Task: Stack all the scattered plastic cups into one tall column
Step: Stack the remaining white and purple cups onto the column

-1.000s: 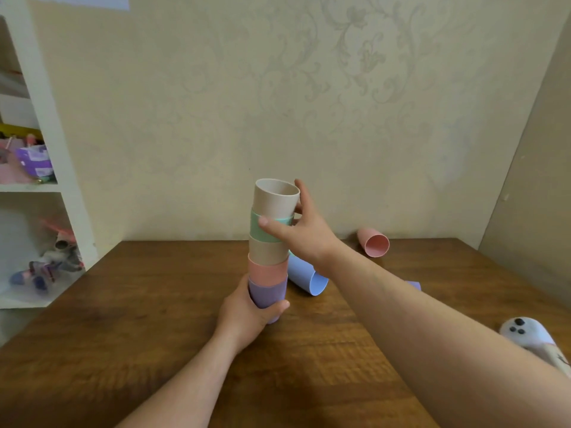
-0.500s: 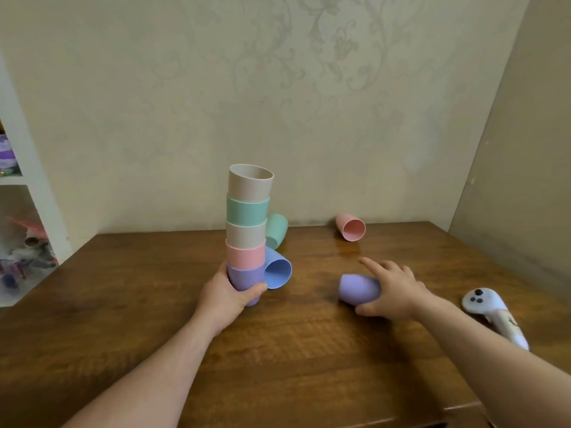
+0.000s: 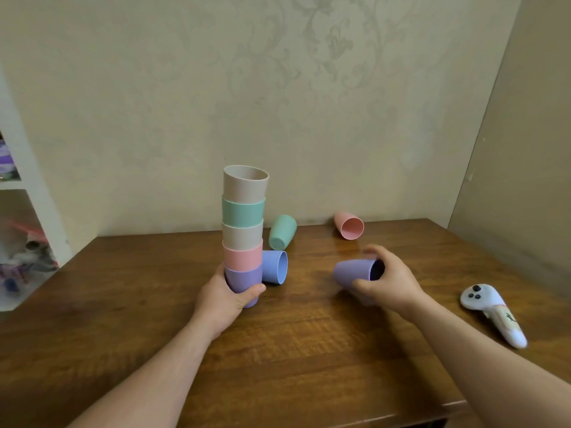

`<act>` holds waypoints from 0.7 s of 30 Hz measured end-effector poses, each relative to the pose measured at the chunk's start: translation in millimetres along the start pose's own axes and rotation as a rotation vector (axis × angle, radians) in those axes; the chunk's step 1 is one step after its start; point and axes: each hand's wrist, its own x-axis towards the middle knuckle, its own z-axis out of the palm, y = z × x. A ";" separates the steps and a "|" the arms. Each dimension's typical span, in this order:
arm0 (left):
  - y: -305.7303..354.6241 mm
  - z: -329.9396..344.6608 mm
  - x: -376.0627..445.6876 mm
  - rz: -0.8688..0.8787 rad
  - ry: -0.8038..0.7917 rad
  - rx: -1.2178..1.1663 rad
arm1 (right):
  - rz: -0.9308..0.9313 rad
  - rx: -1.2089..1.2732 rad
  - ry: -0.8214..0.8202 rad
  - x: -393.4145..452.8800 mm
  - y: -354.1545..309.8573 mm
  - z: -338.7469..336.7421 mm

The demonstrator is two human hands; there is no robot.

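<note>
A column of several nested cups (image 3: 243, 230) stands upright on the wooden table (image 3: 296, 350), beige on top, purple at the bottom. My left hand (image 3: 224, 299) grips its purple base cup. To the right, my right hand (image 3: 391, 281) holds a loose purple cup (image 3: 353, 271) on its side, just above the table, mouth toward the hand. A blue cup (image 3: 275, 267) lies on its side touching the column's right. Behind it lies a green cup (image 3: 282, 231), and a pink cup (image 3: 349, 225) lies near the wall.
A white hand controller (image 3: 491, 313) lies on the table at the right. A white shelf unit (image 3: 27, 217) with toys stands at the left. Walls close off the back and the right side. The table's front edge runs at the lower right.
My right hand left the column's top, reached right to the purple cup and has now closed on it and tipped it up. The view has shifted right.
</note>
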 end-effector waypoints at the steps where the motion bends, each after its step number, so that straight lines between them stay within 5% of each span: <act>1: 0.4 -0.2 0.3 -0.002 -0.002 0.002 | 0.002 0.092 0.041 1.4 -5.6 1.0; 5: 2.6 -0.4 -0.7 -0.010 -0.015 0.002 | 0.008 0.367 0.111 6.8 -29.9 8.6; 21: 4.5 -1.5 -2.0 -0.051 -0.017 -0.002 | 0.081 0.437 0.001 15.4 -42.3 75.2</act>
